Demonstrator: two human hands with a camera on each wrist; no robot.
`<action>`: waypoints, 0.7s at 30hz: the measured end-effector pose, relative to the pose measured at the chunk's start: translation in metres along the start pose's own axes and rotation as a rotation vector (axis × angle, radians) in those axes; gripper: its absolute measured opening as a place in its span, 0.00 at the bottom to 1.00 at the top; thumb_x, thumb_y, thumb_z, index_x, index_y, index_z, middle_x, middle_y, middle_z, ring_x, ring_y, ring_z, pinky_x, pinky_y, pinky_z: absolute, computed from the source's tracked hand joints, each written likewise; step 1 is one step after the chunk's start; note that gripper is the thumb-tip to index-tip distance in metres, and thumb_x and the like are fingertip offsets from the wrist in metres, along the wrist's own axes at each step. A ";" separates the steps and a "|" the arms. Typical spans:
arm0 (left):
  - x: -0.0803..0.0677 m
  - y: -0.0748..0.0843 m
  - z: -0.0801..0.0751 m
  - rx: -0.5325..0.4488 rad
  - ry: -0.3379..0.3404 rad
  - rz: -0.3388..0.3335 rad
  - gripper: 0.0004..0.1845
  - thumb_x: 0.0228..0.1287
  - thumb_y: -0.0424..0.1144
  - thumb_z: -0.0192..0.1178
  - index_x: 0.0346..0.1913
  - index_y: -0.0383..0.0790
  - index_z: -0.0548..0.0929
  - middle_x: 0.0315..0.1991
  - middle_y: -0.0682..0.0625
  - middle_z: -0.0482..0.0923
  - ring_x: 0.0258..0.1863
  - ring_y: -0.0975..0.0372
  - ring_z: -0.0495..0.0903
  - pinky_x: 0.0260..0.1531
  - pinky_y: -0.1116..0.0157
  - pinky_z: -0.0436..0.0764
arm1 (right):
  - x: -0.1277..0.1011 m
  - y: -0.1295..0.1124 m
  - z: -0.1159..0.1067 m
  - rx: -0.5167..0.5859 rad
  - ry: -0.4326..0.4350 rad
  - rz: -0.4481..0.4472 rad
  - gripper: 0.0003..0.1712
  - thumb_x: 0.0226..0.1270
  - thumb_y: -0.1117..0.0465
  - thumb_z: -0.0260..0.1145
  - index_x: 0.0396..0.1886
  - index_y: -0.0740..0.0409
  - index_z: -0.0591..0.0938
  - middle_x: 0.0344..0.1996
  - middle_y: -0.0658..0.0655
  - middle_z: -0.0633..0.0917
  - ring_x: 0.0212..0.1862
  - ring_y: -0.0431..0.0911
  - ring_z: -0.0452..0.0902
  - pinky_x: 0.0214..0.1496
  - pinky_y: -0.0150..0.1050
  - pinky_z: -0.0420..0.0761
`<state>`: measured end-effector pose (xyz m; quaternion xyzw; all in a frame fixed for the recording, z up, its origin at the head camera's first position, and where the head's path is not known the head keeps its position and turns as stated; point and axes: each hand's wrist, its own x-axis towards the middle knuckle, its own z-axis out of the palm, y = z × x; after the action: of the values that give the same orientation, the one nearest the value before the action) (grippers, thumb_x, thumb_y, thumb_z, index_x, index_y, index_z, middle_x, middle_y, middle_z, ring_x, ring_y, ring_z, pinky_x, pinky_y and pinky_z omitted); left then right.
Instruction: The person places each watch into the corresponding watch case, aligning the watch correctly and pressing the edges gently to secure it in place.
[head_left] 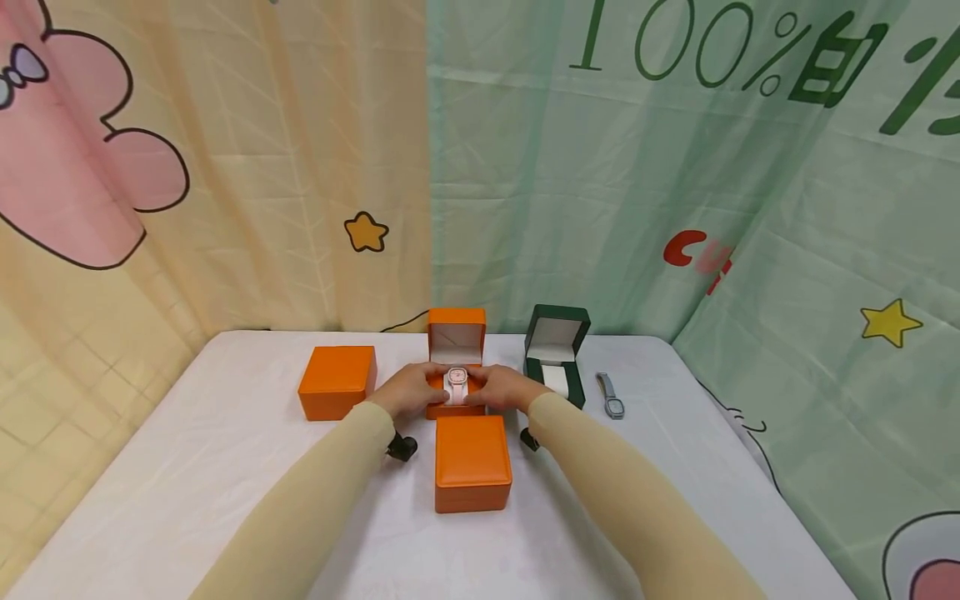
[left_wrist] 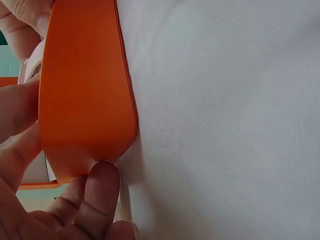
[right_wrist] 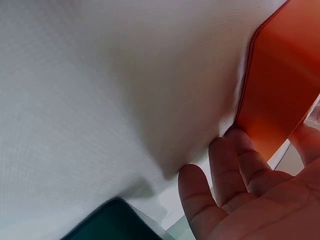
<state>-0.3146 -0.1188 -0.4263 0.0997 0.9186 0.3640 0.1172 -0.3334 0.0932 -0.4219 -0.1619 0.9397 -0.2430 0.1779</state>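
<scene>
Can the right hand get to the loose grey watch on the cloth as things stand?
Probably yes. The grey watch lies in the open, right of the green box, with bare cloth around it. The right hand would first have to let go of the open orange box.

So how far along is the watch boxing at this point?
Two orange boxes look shut. In hand: the left hand and right hand hold the open orange box with a pink watch in it. Left: the grey watch lies loose beside the open green box.
</scene>
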 end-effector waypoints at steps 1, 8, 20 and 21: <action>0.000 0.000 0.000 -0.007 0.000 -0.008 0.31 0.70 0.44 0.70 0.74 0.50 0.77 0.74 0.41 0.74 0.70 0.46 0.73 0.79 0.42 0.63 | 0.000 0.000 0.000 -0.016 -0.001 -0.006 0.43 0.72 0.43 0.70 0.83 0.41 0.65 0.74 0.58 0.77 0.70 0.54 0.73 0.79 0.53 0.70; 0.000 0.000 0.000 -0.052 -0.021 -0.046 0.30 0.72 0.44 0.68 0.75 0.53 0.76 0.77 0.42 0.71 0.70 0.48 0.71 0.79 0.42 0.63 | -0.002 0.000 0.002 -0.035 0.001 -0.005 0.43 0.74 0.41 0.67 0.83 0.40 0.64 0.72 0.58 0.78 0.70 0.54 0.74 0.79 0.54 0.70; -0.010 -0.001 -0.016 0.070 -0.002 0.049 0.32 0.75 0.48 0.63 0.79 0.49 0.71 0.73 0.37 0.74 0.68 0.45 0.76 0.74 0.44 0.71 | -0.009 0.001 -0.011 -0.046 0.031 -0.025 0.41 0.76 0.44 0.65 0.84 0.44 0.64 0.73 0.61 0.77 0.71 0.54 0.75 0.78 0.52 0.72; -0.011 0.001 -0.021 0.069 0.022 0.056 0.31 0.75 0.48 0.62 0.77 0.47 0.73 0.71 0.36 0.76 0.68 0.44 0.77 0.72 0.44 0.73 | -0.011 0.000 -0.017 -0.048 0.056 -0.020 0.39 0.77 0.46 0.64 0.83 0.46 0.66 0.71 0.62 0.79 0.70 0.54 0.77 0.76 0.52 0.74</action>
<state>-0.3097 -0.1349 -0.4094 0.1254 0.9286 0.3365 0.0933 -0.3308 0.1037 -0.4054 -0.1685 0.9483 -0.2266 0.1449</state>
